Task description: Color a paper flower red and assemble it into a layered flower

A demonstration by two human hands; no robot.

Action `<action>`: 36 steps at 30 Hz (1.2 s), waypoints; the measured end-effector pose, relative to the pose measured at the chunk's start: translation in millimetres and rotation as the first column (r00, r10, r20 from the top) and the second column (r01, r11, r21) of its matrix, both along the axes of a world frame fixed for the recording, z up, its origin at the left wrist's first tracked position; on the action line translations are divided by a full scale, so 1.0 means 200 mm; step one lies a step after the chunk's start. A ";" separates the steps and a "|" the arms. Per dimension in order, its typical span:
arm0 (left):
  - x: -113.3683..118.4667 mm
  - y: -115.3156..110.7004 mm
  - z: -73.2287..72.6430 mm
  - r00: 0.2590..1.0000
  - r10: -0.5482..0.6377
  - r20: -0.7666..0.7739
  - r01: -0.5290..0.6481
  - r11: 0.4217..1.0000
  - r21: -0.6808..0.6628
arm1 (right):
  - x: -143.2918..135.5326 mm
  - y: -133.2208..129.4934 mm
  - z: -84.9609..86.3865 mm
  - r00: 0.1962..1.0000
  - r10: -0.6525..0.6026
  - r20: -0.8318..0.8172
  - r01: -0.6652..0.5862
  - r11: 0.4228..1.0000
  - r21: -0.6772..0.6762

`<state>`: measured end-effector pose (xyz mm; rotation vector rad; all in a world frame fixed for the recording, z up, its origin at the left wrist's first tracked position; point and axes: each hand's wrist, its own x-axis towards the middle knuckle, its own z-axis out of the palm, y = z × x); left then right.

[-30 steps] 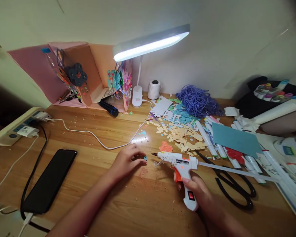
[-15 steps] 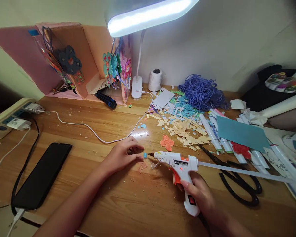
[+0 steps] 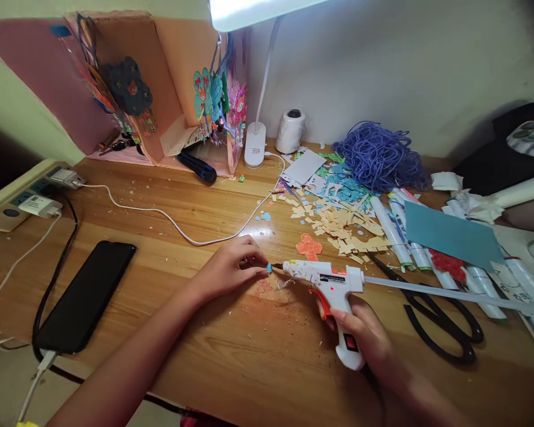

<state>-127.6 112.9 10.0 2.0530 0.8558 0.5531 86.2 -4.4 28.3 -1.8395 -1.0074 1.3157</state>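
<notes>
My left hand (image 3: 231, 264) is closed in a pinch at the middle of the desk, its fingertips on a small blue piece (image 3: 269, 268). My right hand (image 3: 362, 326) is wrapped round the handle of a white glue gun (image 3: 329, 281) with an orange trigger and a lit red light. The gun's dark nozzle points left, right beside the blue piece. A long clear glue stick (image 3: 427, 289) sticks out of its back. Just behind the gun lies an orange flower-shaped cutout (image 3: 309, 246).
Black scissors (image 3: 440, 326) and markers (image 3: 389, 228) lie right, paper scraps (image 3: 347, 225) and purple cord (image 3: 378, 155) behind. A phone (image 3: 86, 296) and power strip (image 3: 9, 201) are left. A white cable (image 3: 160, 212) crosses the desk below the lamp (image 3: 258, 12).
The view has shifted, so the desk things appear higher and further right. My left fingertips have closed on the blue piece, which stood just beyond them before.
</notes>
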 end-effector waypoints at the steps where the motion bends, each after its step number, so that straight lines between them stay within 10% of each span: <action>1: 0.00 0.00 0.00 1.000 -0.003 -0.004 0.003 1.000 0.002 | 0.00 0.00 0.00 1.000 0.008 -0.013 -0.008 1.000 0.002; 20: 0.01 0.00 0.01 0.997 -0.061 -0.053 0.065 0.996 0.063 | 0.07 0.01 -0.06 0.972 0.233 -0.008 -0.230 0.965 0.125; 36: 0.01 0.01 0.01 0.997 -0.068 -0.040 0.070 0.997 0.046 | 0.02 0.00 0.02 0.993 0.118 0.012 -0.118 0.991 0.061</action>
